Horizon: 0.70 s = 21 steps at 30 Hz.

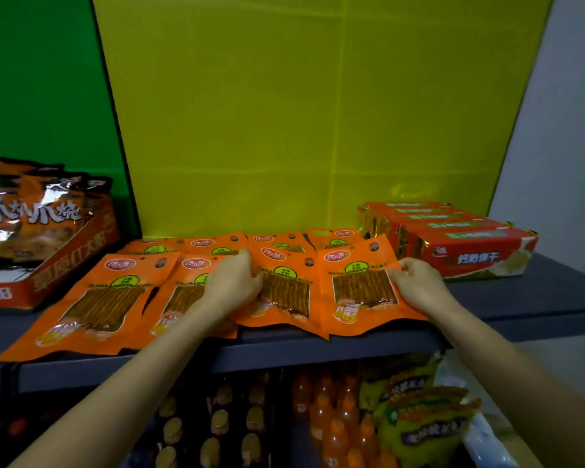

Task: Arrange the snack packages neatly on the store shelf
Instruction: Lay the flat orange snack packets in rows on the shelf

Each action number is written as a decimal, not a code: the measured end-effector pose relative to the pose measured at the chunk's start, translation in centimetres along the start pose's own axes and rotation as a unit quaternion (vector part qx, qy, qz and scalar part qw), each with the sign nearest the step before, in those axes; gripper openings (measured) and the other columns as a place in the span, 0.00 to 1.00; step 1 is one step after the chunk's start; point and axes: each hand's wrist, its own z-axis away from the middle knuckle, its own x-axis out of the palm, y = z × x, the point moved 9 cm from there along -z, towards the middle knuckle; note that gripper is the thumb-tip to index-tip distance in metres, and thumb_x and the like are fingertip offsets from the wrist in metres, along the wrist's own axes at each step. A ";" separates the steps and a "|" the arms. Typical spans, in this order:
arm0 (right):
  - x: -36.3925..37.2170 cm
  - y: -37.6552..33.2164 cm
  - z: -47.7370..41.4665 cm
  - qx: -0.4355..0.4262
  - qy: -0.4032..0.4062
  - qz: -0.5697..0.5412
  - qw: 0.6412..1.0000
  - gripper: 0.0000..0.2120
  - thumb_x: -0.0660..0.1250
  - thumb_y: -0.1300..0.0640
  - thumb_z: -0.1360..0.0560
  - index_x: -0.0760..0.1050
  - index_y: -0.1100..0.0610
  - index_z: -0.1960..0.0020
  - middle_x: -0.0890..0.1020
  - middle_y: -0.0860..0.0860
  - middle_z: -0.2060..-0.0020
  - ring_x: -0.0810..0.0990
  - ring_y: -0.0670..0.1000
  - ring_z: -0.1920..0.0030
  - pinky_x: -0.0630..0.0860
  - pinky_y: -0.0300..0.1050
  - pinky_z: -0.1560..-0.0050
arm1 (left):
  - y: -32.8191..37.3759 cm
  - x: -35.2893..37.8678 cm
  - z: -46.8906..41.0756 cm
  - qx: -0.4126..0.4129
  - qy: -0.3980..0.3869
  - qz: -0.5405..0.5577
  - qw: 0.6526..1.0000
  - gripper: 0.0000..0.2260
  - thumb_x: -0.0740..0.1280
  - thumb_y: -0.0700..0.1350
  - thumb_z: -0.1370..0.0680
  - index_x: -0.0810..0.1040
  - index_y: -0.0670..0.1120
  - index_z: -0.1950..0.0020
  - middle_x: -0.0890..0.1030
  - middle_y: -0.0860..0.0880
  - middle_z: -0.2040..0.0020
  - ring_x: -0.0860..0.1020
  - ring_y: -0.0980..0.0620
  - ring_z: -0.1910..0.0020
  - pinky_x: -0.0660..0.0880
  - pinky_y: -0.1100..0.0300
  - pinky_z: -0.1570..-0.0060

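Hands: the left hand [232,282] and right hand [416,282] both reach over the front edge of the shelf [537,298] onto the orange snack packets [98,305].
Left grip: fingers are curled over the left edge of the third packet [286,292] in the front row, gripping it.
Right grip: curled fingers pinch the right edge of the fourth packet [358,288].
Packets: they lie flat on the dark grey shelf. Four in front overlap side by side, with their lower edges past the shelf lip. A back row [210,243] is partly hidden beneath them, against the yellow-green back panel [318,113].
Packet label: a white oval logo, a green round badge and a clear window showing brown strips; the writing is too blurred to read.
Display carton [68,265]: red-orange, at the shelf's left end. It holds shiny orange-and-silver bags [48,211] bearing large white Chinese characters.
Biscuit packs [453,238]: red with foil ends, in a row at the right end, just beside the right hand. The front one shows pale characters on a blue band.
Below: orange drink bottles [325,417], brown-capped bottles [217,423] and yellow-green snack bags [419,410].
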 end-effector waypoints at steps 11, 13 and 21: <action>0.8 0.0 -1.9 -0.109 0.001 0.259 0.960 0.17 0.56 0.51 0.20 0.71 0.63 0.41 0.78 0.60 0.44 0.77 0.61 0.43 0.74 0.54 0.49 | 2.8 0.4 0.4 0.013 0.045 -0.269 0.962 0.22 0.57 0.46 0.21 0.63 0.39 0.29 0.79 0.42 0.43 0.78 0.41 0.44 0.73 0.52 0.51; 0.8 -0.2 -1.9 -0.121 -0.001 0.289 0.950 0.17 0.55 0.51 0.20 0.71 0.63 0.40 0.78 0.59 0.43 0.77 0.60 0.42 0.74 0.53 0.48 | 3.2 0.4 0.5 0.015 0.046 -0.301 0.952 0.18 0.57 0.46 0.21 0.67 0.41 0.33 0.79 0.43 0.43 0.78 0.42 0.44 0.73 0.54 0.51; -0.8 -4.1 -0.2 -0.236 0.062 0.355 0.902 0.14 0.56 0.52 0.20 0.70 0.58 0.39 0.79 0.54 0.44 0.79 0.57 0.44 0.73 0.48 0.55 | 4.5 -1.4 2.2 0.033 0.117 -0.321 0.939 0.15 0.58 0.46 0.22 0.72 0.44 0.37 0.77 0.44 0.39 0.75 0.44 0.40 0.69 0.56 0.45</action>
